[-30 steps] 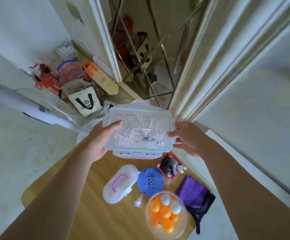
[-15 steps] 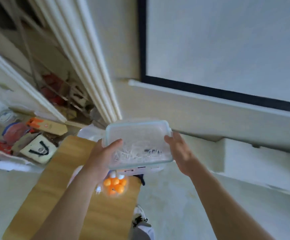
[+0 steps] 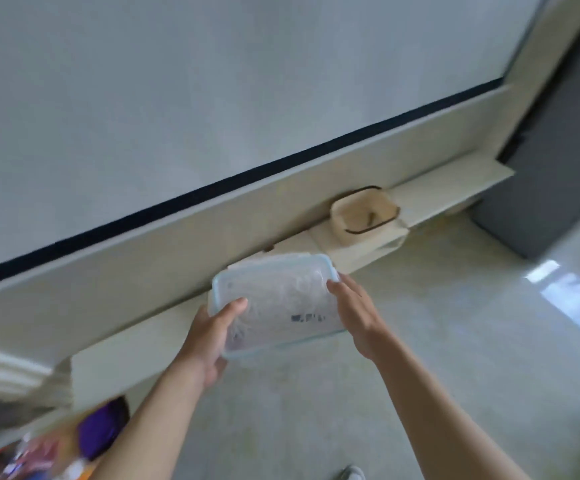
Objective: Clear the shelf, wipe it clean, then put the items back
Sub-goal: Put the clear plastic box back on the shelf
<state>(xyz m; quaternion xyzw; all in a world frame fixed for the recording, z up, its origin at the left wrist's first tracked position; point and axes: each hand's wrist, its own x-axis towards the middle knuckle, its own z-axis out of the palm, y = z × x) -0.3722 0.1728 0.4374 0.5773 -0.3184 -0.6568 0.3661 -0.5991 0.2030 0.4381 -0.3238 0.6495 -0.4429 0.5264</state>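
Note:
I hold a clear plastic box (image 3: pixel 278 299) with a pale blue rim and white shreds inside, level in front of me. My left hand (image 3: pixel 208 337) grips its near left corner, thumb on the lid. My right hand (image 3: pixel 354 313) holds its right side, fingers along the edge. The box hangs just in front of the long cream shelf (image 3: pixel 163 337) that runs along the wall under a white screen. A beige square bowl (image 3: pixel 364 211) with a dark rim stands on the shelf farther right.
A purple cloth (image 3: pixel 103 427) and blurred colourful items lie at the bottom left. A dark grey cabinet (image 3: pixel 558 168) stands at the right end of the shelf. Pale glossy floor (image 3: pixel 454 341) spreads below, and a shoe (image 3: pixel 350 474) shows at the bottom edge.
I have turned right, away from the wooden table with its items, carrying the box in both hands toward the wall shelf. The bowl on the shelf has come into view.

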